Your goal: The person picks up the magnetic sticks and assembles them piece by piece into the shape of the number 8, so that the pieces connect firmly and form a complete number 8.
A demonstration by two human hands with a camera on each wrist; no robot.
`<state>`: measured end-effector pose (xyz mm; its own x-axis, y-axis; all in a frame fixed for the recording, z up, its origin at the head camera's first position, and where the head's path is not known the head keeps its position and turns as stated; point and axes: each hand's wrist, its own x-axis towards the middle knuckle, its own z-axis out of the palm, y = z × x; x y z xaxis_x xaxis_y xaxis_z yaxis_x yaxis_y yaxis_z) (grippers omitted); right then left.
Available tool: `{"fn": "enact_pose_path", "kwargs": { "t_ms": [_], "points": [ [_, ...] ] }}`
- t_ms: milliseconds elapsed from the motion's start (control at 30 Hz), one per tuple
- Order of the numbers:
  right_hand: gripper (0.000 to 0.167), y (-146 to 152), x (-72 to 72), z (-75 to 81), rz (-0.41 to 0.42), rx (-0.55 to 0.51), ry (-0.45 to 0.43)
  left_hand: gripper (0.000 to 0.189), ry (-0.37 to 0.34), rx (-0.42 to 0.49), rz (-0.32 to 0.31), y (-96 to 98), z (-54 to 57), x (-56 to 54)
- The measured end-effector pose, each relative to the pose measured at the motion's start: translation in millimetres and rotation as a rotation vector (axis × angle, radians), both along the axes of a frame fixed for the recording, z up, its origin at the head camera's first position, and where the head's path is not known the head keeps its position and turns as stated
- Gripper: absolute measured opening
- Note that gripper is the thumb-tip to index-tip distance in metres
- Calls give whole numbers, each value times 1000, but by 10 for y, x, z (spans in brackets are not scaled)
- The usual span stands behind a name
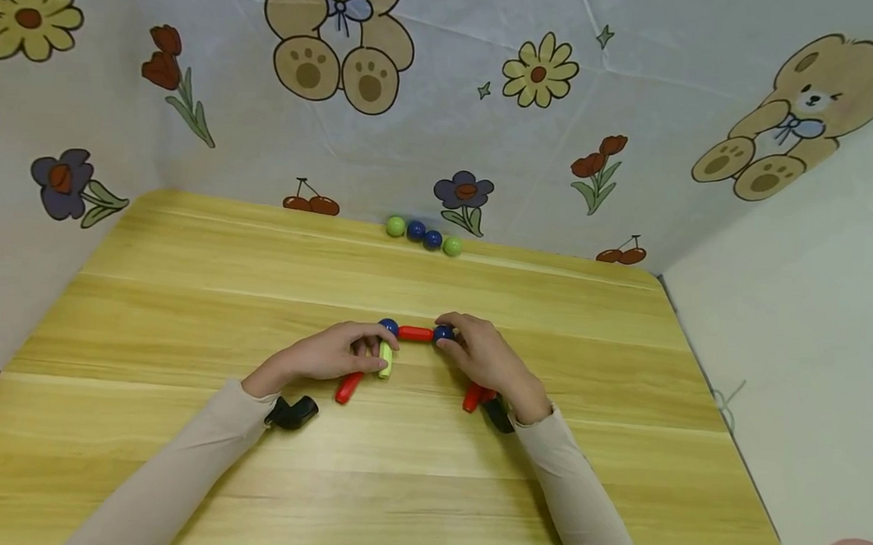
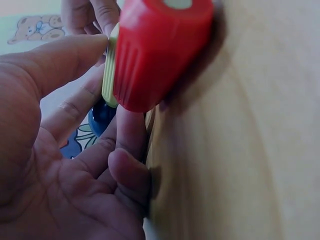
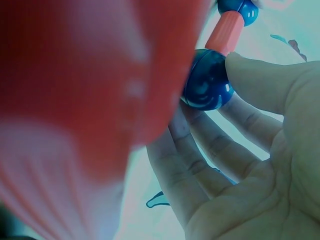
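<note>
In the head view, a red rod (image 1: 415,334) lies between a left blue ball (image 1: 388,328) and a right blue ball (image 1: 443,333), touching both. My left hand (image 1: 339,352) pinches a light green ridged rod (image 1: 385,362), whose far end meets the left ball. The thumb is on the rod in the left wrist view, with a blue ball (image 2: 100,119) beyond the green rod (image 2: 109,80). Between thumb and fingers, my right hand (image 1: 486,353) holds the right ball, also visible in the right wrist view as a dark blue ball (image 3: 209,82) joined to the red rod (image 3: 225,32).
One loose red rod (image 1: 349,388) lies below the left hand; more red pieces (image 1: 472,398) lie partly hidden under the right wrist. Along the table's back edge sit two green balls (image 1: 395,226) and two blue balls (image 1: 432,239). A patterned cloth hangs behind the wooden table (image 1: 260,255).
</note>
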<state>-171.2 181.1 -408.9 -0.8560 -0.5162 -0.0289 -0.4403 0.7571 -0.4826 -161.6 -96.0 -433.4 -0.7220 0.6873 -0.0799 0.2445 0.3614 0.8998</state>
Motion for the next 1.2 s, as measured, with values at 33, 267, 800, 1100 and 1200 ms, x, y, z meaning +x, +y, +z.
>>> {"fn": "enact_pose_path", "kwargs": {
  "t_ms": [33,267,800,1100,1200],
  "points": [
    [34,-2,-1,8,0,-1,-2,28,-2,1,3,0,0,-1],
    [36,5,-1,25,1,2,-18,28,-12,3,19,0,-6,-2],
    [37,157,-275,242,8,31,-28,26,-1,3,17,12,-18,7],
    [37,170,-697,304,-35,34,33,26,-14,2,24,5,-6,17],
    [37,148,-856,286,-44,24,52,26,-14,-2,27,-3,2,18]
  ]
}}
